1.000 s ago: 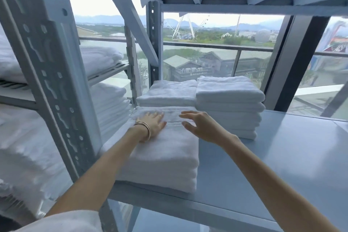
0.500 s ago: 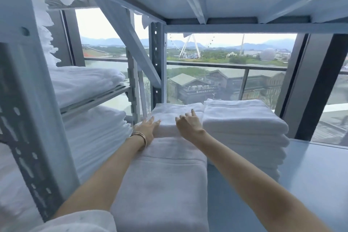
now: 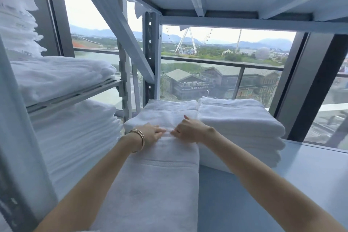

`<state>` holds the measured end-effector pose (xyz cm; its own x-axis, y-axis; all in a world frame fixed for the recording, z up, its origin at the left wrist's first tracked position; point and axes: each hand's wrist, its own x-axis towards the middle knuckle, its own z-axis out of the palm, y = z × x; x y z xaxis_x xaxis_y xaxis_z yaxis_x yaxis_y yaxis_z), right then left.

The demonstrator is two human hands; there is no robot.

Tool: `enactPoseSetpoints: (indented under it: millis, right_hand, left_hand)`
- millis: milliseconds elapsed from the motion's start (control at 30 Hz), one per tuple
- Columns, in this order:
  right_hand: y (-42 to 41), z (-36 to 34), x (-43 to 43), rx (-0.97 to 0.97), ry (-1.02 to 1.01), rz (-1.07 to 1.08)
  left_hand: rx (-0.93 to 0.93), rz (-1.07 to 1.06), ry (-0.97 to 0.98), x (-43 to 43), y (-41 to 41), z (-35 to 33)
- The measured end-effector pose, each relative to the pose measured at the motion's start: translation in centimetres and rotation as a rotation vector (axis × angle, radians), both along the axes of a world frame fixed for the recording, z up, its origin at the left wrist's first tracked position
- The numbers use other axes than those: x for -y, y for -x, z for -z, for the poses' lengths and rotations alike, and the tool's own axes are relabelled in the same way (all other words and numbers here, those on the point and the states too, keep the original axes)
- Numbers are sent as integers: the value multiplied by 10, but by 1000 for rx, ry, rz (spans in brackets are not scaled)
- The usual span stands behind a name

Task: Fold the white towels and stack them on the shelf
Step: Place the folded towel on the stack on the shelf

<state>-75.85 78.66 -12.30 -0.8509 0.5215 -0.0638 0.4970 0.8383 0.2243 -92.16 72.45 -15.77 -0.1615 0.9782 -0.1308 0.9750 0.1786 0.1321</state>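
1. So the shelf (image 3: 310,175) is already carrying three folded piles. The front pile (image 3: 156,184) is sitting nearest the person, the rear pile (image 3: 165,111) is touching its far end, and the taller right pile (image 3: 239,124) is sitting just beside both.
2. The side rack (image 3: 75,95) on the left is also holding loads of white towels.
3. Both hands are working at the far edge of the front pile, right where it's meeting the rear pile. The left hand (image 3: 150,134), the one wearing the bracelet (image 3: 139,140), is lying flat with fingers straight. That grip is wide and holding nothing, just pressing.
4. The right hand (image 3: 190,132) is sitting next to it, thumb nearly touching the left fingers, one finger poking forward. Its other fingers are hiding behind the knuckles, so I honestly can't tell if that grip is pinching the fold or only pushing.
5. Guessing here: folding and placing this towel is looking done, with only squaring-up remaining. No loose towel is showing, so I can't say how many are left.
6. Versus half a second back, the hands are sitting closer together now. The right one is no longer reaching flat onto the rear pile.
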Motion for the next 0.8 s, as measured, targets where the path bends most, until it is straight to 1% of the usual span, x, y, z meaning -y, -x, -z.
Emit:
enactPoseSetpoints:
  millis: [67,100,200,300,333,367,400,433,500,533,567,633,700,733,800]
  right_hand:
    - [-4,-8,0,-41,50,29]
    - [-7,-13,-1,-68,63,36]
    - [-17,-25,-8,-99,63,79]
    - [-26,-26,-12,-27,-32,67]
    - [-30,-26,-14,-39,-68,62]
    - [-37,-30,-17,-97,-99,52]
    - [-45,-36,-22,-197,-112,44]
    - [-57,-44,-28,-306,-101,51]
    - [-94,-60,-41,-462,-25,118]
    - [-112,-65,-46,-500,36,172]
    - [-128,-66,-49,-490,69,226]
    - [-149,-59,-48,-362,73,286]
    - [-164,-44,-45,-268,104,336]
    - [-174,-37,-45,-270,108,356]
    - [-198,-32,-44,-333,81,410]
  left_hand:
    - [32,-84,11,1,2,-2]
    - [7,-137,7,3,2,-6]
    - [-181,-316,50,6,3,-21]
    - [-336,-411,296,12,0,-30]
    - [-406,-427,336,13,-4,-33]
    - [-456,-435,321,13,-11,-38]
    - [-482,-431,233,12,-16,-41]
    - [-459,-386,95,10,-23,-46]
    - [-279,-125,-191,1,-47,-56]
    - [-166,22,-283,-6,-58,-58]
    - [-74,153,-343,-10,-77,-63]
    - [-20,311,-380,-25,-112,-63]
    - [-36,362,-313,-36,-135,-57]
    - [-47,357,-247,-40,-139,-52]
    - [-60,324,-125,-42,-136,-42]
